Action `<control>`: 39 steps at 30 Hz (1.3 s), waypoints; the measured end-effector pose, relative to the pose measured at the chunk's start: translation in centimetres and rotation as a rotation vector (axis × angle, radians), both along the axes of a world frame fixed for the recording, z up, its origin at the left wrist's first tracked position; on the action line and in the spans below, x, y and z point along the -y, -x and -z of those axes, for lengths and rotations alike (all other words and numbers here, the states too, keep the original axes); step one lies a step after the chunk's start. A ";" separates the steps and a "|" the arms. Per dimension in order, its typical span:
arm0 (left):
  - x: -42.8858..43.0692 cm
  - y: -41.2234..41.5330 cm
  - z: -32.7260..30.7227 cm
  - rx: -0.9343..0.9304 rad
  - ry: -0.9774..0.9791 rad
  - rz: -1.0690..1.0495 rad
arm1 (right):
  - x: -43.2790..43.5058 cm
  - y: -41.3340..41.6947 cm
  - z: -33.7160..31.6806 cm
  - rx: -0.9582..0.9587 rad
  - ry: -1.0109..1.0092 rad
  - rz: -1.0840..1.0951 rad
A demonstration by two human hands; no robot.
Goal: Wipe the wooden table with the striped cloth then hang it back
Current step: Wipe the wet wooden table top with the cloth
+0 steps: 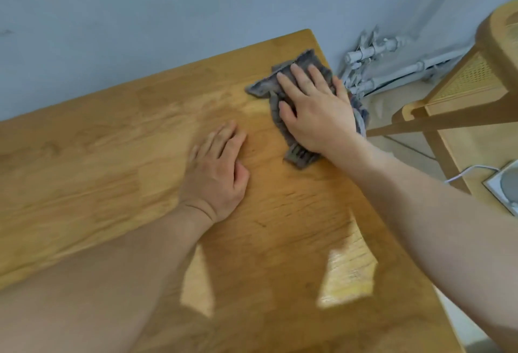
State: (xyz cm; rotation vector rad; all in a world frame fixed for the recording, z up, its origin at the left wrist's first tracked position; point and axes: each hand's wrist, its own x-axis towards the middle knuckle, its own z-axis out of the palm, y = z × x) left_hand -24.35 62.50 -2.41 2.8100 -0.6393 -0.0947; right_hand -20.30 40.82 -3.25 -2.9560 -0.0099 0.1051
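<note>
Near the far right corner of the desk [117, 139], the striped cloth [301, 71] lies bunched under our right hand [314, 111], pressed flat with fingers spread. Our left hand [217, 173] rests open on bare wood. We judge wiping is midway; hanging remains.

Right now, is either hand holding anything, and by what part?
Nothing gripped. The right hand presses flat on the middle of the cloth; the left hand rests bare on the table.
</note>
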 end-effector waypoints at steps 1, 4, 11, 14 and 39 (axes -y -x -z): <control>0.0 0.1 0.0 -0.004 0.020 -0.007 | 0.1 -0.6 0.1 0.000 0.000 0.055; -0.2 0.5 0.1 -0.005 0.068 -0.014 | -2.3 2.0 0.3 0.045 0.011 0.079; -1.6 0.9 -0.7 -0.032 0.158 0.056 | -5.5 16.6 -0.5 -0.013 0.026 -0.166; -5.6 2.0 -0.3 -0.037 0.143 0.064 | -0.9 16.9 -0.8 -0.046 0.055 0.098; -35.5 0.2 -0.4 -0.045 0.038 -0.255 | -37.7 3.4 -0.9 -0.093 -0.036 -0.143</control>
